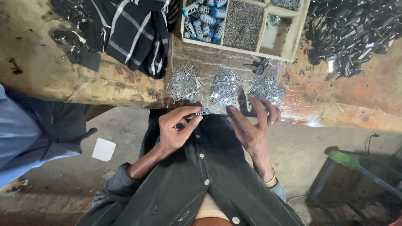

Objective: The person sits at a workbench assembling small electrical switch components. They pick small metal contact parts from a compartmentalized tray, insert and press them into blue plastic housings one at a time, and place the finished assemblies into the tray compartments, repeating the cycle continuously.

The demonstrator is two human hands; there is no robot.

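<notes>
Three heaps of small metal parts [226, 88] lie on the bench's near edge. Left hand [176, 127] pinches a small blue-and-silver cylinder [203, 111]; right hand [253, 123] spread open, fingertips touching right heap. Assembly step judged underway; next move needs one part singled out

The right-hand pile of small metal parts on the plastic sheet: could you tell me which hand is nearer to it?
Right. The right hand has fingertips at the pile; the left hand pinches a small cylinder, further left.
</notes>
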